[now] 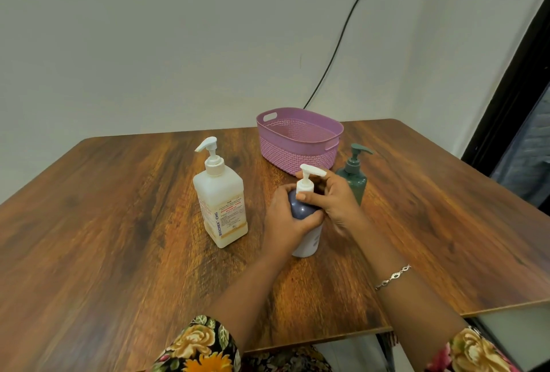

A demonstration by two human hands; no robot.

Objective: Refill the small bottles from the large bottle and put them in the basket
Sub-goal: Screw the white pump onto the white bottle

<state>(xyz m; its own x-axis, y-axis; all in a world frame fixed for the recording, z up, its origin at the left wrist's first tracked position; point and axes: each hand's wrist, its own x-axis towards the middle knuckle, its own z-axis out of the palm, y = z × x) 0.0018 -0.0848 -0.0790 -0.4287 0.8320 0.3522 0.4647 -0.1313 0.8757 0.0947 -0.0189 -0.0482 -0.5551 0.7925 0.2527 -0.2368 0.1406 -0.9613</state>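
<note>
At the white pump collar (305, 188) of the blue-and-white small bottle (308, 242), the right hand (337, 203) is pinching: fingers (311, 198) are closing on the collar, thumb on the near side, the rest curling behind the stem. The left hand (284, 224) is wrapping the bottle's dark upper body and gripping it. This bottle is standing upright near the middle of the surface (119, 252), its nozzle pointing right.

Just to the left, clear of both hands, the large bottle (220, 208) is standing upright. It is translucent white and square-shouldered, and its white pump is pointing left. Its label is showing "BIOCHEK - CHG" in blue, running vertically up the edge, and a red heading is repeating the brand, with "Handrub" beneath. The smaller print is too fine to read.

Behind the right hand, a green small bottle (354, 181) is standing, partly hidden. The lilac basket (297, 145) is sitting just beyond it, near the far edge.

A silver bracelet (393, 276) is lying on the right wrist. Floral sleeves (196, 345) are covering both forearms. A black cable (342, 41) is running down the wall.
</note>
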